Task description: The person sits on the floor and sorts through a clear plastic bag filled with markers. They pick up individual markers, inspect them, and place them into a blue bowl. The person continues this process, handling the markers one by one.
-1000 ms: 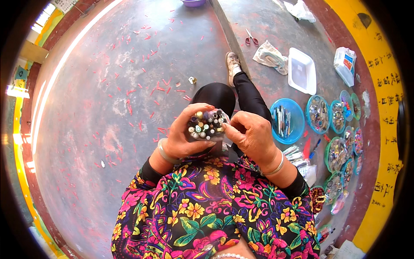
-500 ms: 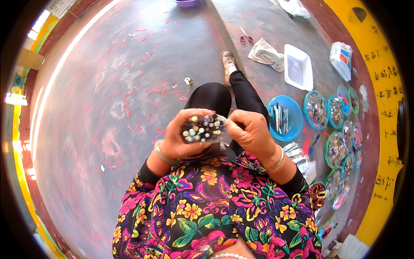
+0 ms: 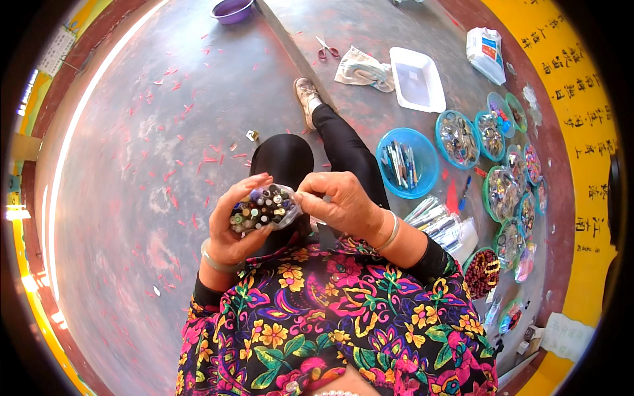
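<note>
My left hand (image 3: 228, 232) is wrapped round a tight bundle of pens (image 3: 263, 208), held above my lap with their ends facing up at me. The ends are mostly black, with some white, green, purple and yellowish ones. A clear plastic bag (image 3: 291, 202) surrounds the bundle and bunches up on its right side. There my right hand (image 3: 343, 202) pinches the bag's edge between thumb and fingers. The lower part of the bundle is hidden.
To my right stands a blue basin (image 3: 428, 165) with several pens, beside more bagged pens (image 3: 439, 224). Beyond are round baskets (image 3: 457, 140) of small items, a white tray (image 3: 419, 80), a cloth bag (image 3: 363, 69) and scissors (image 3: 323, 50). A purple basin (image 3: 232, 12) sits far ahead.
The view has swung right, so the surroundings appear shifted left. Both hands still hold the bagged bundle, which is now tilted differently. The right hand's pinch remains at the bag's right edge.
</note>
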Available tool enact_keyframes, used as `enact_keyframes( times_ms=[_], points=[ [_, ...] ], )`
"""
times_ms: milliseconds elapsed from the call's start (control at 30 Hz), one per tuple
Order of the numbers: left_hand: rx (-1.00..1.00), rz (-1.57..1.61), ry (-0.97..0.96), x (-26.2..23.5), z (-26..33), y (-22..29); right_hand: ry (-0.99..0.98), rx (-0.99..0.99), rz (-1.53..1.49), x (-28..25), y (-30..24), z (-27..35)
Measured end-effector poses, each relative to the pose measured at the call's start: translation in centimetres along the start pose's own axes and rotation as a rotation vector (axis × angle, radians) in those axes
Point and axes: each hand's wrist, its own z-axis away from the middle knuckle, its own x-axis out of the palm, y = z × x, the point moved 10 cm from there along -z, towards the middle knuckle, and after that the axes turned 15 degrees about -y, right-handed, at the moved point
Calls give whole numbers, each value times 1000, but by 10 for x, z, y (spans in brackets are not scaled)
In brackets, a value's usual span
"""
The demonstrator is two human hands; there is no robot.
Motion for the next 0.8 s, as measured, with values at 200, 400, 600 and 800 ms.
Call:
enact_keyframes(
  times_ms=[200, 400, 600, 800],
  points=[
    [-28, -124, -48, -1, 4, 1, 395, 245, 260, -104, 109, 54],
    [-19, -244, -76, 2, 0, 3, 612, 867, 641, -212, 288, 205],
    [-35, -314, -103, 3, -1, 5, 558, 1090, 803, -223, 348, 238],
    [-16, -326, -71, 4, -4, 16, 503, 1206, 821, -213, 354, 230]
  ],
)
